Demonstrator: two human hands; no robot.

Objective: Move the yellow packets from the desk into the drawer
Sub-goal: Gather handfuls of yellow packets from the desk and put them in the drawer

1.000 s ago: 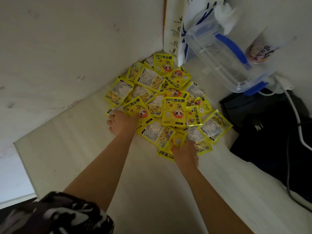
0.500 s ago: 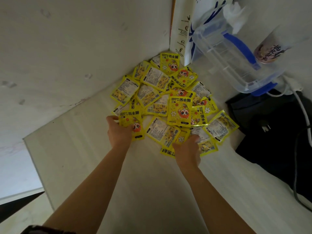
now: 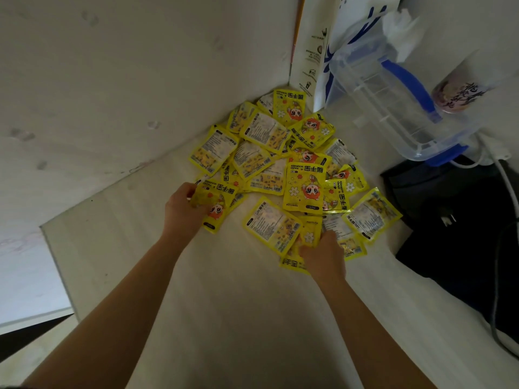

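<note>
Several yellow hand-warmer packets point(image 3: 304, 188) lie in an overlapping heap in the far corner of the pale desk point(image 3: 238, 304). My left hand point(image 3: 182, 210) grips a yellow packet point(image 3: 217, 204) at the heap's left edge, thumb and fingers curled round its left side. My right hand point(image 3: 323, 255) is curled over packets at the heap's near edge and pinches one point(image 3: 307, 238) between its fingers; another packet point(image 3: 290, 262) pokes out beneath it. No drawer is in view.
White walls meet behind the heap. A white paper bag point(image 3: 311, 57) and a clear plastic box with blue clips point(image 3: 393, 102) stand at the back right. A black bag point(image 3: 455, 220) with a white cable point(image 3: 505, 178) lies to the right. The desk's left edge point(image 3: 56, 262) drops away.
My left hand has closed on a packet and drawn it out of the heap toward the near left. My right hand has stayed at the heap's near edge.
</note>
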